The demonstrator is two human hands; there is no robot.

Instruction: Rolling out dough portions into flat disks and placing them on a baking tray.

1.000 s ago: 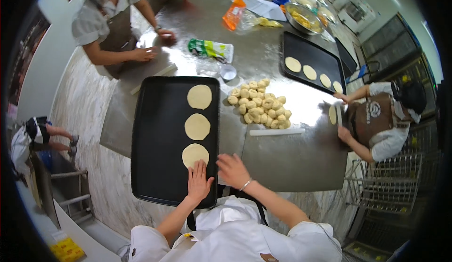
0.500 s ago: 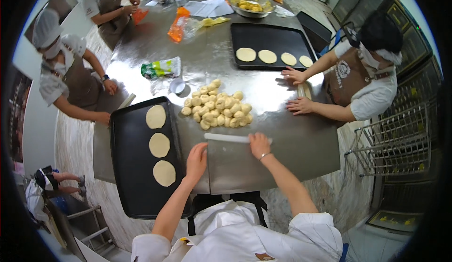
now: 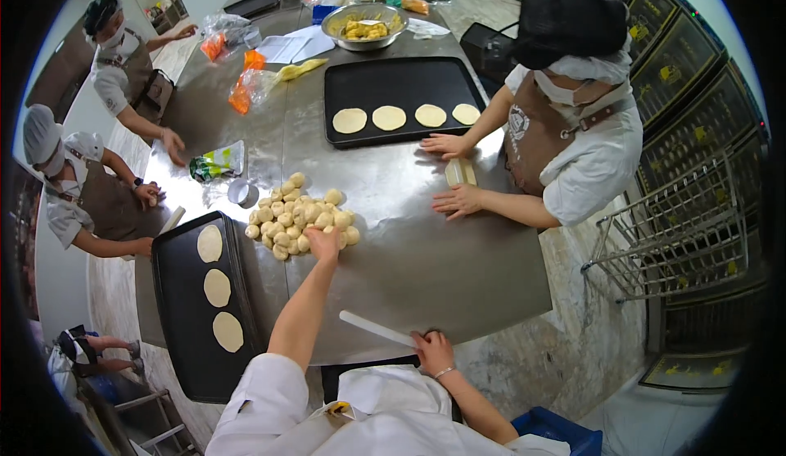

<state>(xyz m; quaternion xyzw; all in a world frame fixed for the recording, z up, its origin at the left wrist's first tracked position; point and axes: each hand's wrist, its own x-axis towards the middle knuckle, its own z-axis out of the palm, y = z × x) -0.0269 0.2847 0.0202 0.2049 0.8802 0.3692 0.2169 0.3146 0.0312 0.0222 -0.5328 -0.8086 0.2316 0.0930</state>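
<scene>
Fingers (image 3: 313, 234) of the left hand (image 3: 325, 246) touch pale, round dough balls (image 3: 288, 215) heaped on the worktop (image 3: 401, 280), whether gripping one I cannot tell; right hand (image 3: 433, 351) grips a white rolling pin (image 3: 372, 327); black left tray (image 3: 184, 317) holds three flat rounds (image 3: 217, 288); far tray (image 3: 393, 83), four.

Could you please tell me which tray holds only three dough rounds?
The left black tray, with three in line; the black tray beside the metal bowl holds four.

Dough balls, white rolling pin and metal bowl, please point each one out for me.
Dough balls (image 3: 296, 212): head view, near the middle of the pile.
White rolling pin (image 3: 378, 329): head view, middle of its visible length.
Metal bowl (image 3: 364, 45): head view, near side of its outer wall.
</scene>
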